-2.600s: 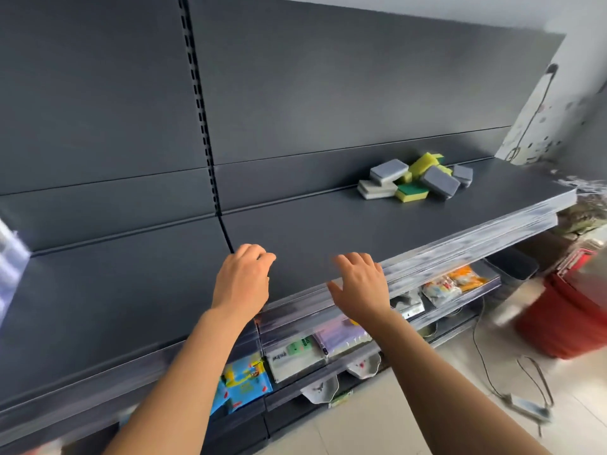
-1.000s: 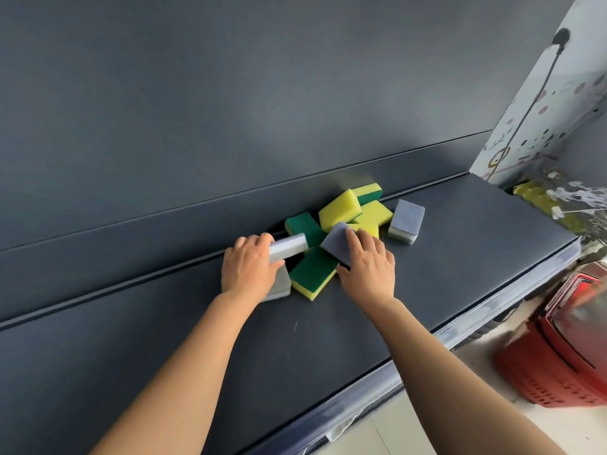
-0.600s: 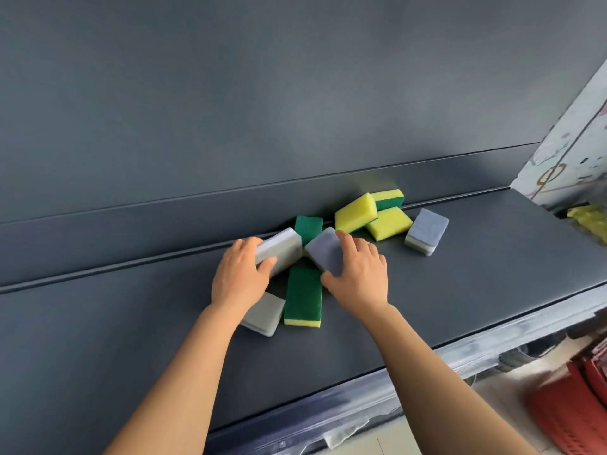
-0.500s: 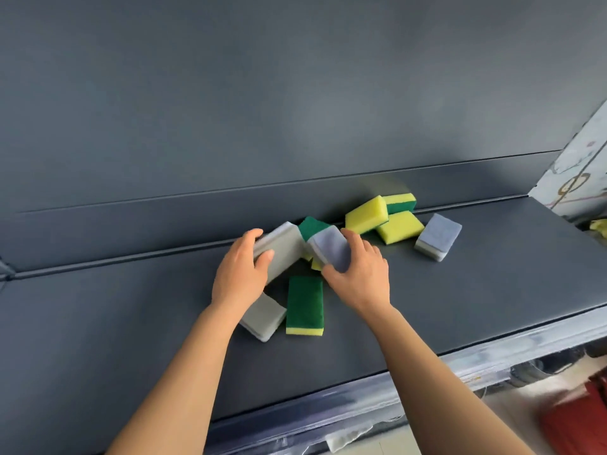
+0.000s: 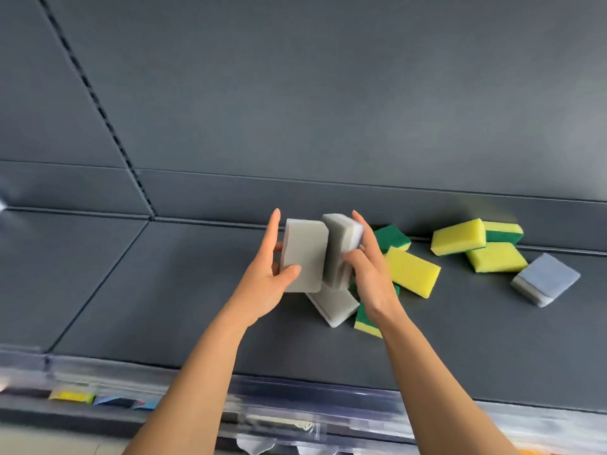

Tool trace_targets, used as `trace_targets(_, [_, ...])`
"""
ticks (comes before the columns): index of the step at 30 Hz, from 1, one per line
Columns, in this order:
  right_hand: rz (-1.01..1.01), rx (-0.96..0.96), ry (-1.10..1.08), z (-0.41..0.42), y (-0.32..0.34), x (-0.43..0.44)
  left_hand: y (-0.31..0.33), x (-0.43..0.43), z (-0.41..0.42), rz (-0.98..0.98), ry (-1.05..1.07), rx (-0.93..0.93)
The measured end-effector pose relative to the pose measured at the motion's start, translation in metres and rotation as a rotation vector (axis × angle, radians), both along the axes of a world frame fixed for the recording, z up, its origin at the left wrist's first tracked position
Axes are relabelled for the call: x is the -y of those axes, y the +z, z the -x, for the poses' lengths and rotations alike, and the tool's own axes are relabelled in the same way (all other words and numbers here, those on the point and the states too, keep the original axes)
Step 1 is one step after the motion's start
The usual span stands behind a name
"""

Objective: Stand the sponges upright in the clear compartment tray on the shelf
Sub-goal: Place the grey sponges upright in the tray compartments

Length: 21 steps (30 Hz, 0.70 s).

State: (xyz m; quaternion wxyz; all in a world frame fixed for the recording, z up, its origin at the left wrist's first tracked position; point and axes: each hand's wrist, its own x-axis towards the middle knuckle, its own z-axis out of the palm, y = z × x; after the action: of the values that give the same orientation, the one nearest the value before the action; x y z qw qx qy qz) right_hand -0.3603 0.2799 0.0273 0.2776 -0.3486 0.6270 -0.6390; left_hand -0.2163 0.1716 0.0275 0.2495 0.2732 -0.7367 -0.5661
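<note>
Two grey sponges point(image 5: 303, 256) are being held just over the shelf point(image 5: 164, 284), one gripped in the left hand point(image 5: 266, 280), one in the right hand point(image 5: 371, 277). Many loose sponges point(image 5: 412, 270) are lying flat nearby. No clear tray is showing, so I think the job is only starting.

Four grey sponges point(image 5: 303, 254) point(image 5: 340, 247) point(image 5: 333, 305) point(image 5: 547, 279), six yellow-and-green sponges point(image 5: 412, 270) point(image 5: 392, 238) point(image 5: 363, 320) point(image 5: 458, 236) point(image 5: 504, 231) point(image 5: 496, 257), two hands point(image 5: 266, 284) point(image 5: 369, 277), one dark shelf point(image 5: 164, 290)
</note>
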Motion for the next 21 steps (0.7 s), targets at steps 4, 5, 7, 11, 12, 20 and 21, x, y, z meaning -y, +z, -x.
trace_targets(4, [0.04, -0.13, -0.015, -0.037, -0.001, 0.025, 0.002, 0.009, -0.043, 0.057, 0.02, 0.016])
trace_targets(5, [0.05, -0.16, -0.026, -0.048, -0.002, 0.032, 0.002, 0.012, -0.056, 0.061, 0.048, 0.022])
trace_targets(7, [0.066, -0.214, -0.037, -0.068, -0.003, 0.047, 0.0, 0.02, -0.084, 0.069, 0.116, 0.027])
trace_targets(11, [0.065, -0.277, 0.006, -0.115, -0.003, 0.074, -0.001, 0.034, -0.139, 0.111, 0.28, 0.023])
trace_targets(12, [0.064, -0.286, 0.022, -0.13, -0.003, 0.081, -0.001, 0.039, -0.155, 0.126, 0.322, 0.019])
trace_targets(20, [0.124, -0.302, 0.148, -0.252, 0.005, 0.136, -0.005, 0.07, -0.287, 0.152, 0.538, -0.045])
trace_targets(21, [0.128, -0.297, 0.162, -0.268, 0.004, 0.143, -0.006, 0.074, -0.304, 0.15, 0.569, -0.056])
